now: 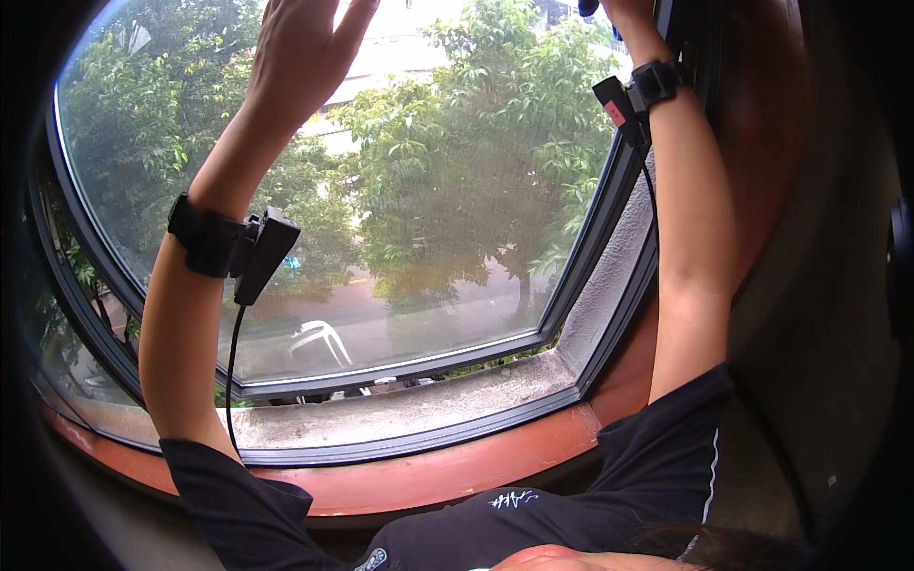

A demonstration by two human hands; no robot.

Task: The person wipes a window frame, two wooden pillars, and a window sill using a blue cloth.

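Note:
My left hand (303,53) is raised in front of the window pane (457,285). Its thumb is spread from the palm and the fingertips are cut off by the top edge; whether it touches the glass I cannot tell. High at the upper right, only part of my right hand (628,18) shows, by the side of the dark window frame (585,285). A blue item (588,7), perhaps a cloth, shows in that hand, mostly out of view. The sash is tilted outward, with a gap above the sill at its bottom edge.
A black device is strapped to my left wrist (214,239), another to my right wrist (653,86); cables run down both arms. Below the sash lie a rough concrete ledge (428,410) and a reddish-brown sill (443,464). Trees (457,185) and a road are outside.

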